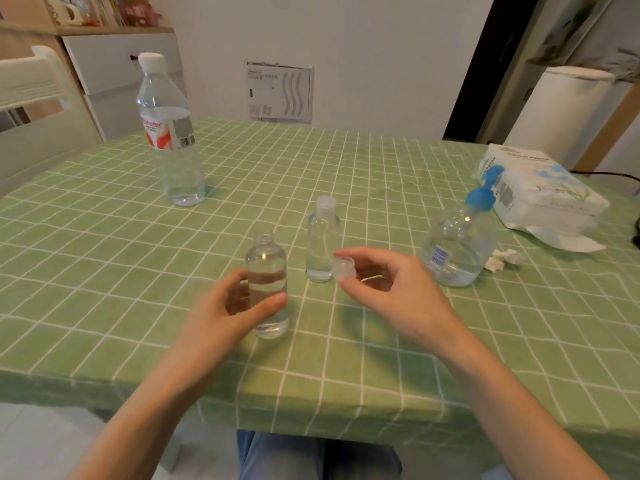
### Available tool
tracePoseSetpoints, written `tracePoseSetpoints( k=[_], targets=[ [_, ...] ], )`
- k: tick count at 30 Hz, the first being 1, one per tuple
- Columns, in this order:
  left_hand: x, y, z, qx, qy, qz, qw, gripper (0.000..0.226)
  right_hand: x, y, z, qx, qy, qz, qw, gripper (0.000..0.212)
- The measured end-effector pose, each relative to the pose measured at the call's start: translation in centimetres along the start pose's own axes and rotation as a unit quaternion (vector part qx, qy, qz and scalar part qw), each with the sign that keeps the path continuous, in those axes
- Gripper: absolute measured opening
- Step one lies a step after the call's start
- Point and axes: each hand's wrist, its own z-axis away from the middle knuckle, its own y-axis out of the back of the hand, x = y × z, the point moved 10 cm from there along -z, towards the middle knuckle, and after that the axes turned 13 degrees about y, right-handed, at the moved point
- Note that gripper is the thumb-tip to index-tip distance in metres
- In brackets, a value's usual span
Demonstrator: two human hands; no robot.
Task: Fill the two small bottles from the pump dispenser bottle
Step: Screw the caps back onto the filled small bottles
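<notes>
- Green checked cloth covers the tabletop (346, 161), with a white wall and a pale chair (34, 84) behind it
- At the front, the left hand (228, 306) has its grip around the uncapped small bottle (266, 271), thumb in front and fingers behind
- That bottle stands upright on the cloth near the front edge, partly filled with clear liquid
- Just behind and to its right stands the capped small bottle (320, 244), upright, with clear liquid inside
- Close beside it, the right hand (391, 285) pinches a small clear cap (344, 268) between thumb and fingertips, held above the cloth
- Further right, the pump bottle (457, 247) with its blue head stands apart from both hands, a little liquid at its bottom
- Far left stands a large water bottle (169, 133) with a white cap
- Behind the pump bottle lies a white tissue pack (540, 188), and a crumpled tissue (502, 259) sits by the pump bottle's base
</notes>
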Motion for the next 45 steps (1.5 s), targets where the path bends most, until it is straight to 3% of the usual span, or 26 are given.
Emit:
tracePoseSetpoints(
  k=[4,12,25,40,45],
  targets=[
    [-0.4,-1.2,1.4,-0.008,-0.021,-0.004,1.000,0.035,-1.7,-1.0,-0.1,-0.034,0.036,-0.019,0.999,0.038],
    [-0.9,-2.2,2.0,-0.008,-0.030,-0.007,0.999,0.041,-3.1,-1.0,-0.6,-0.040,0.078,-0.031,0.996,0.023],
    [-0.2,-3.0,2.2,-0.015,-0.037,-0.049,0.998,0.039,-5.3,-1.3,-1.3,-0.070,0.126,-0.101,0.984,0.028],
    [0.1,-3.1,2.1,-0.031,-0.022,-0.093,0.995,0.040,-6.9,-2.0,-1.9,-0.171,0.151,0.017,0.973,0.035],
    [0.1,-3.1,2.0,-0.022,-0.019,-0.090,0.996,0.034,-6.9,-1.5,-2.6,-0.137,0.146,0.058,0.978,0.024]
  ],
)
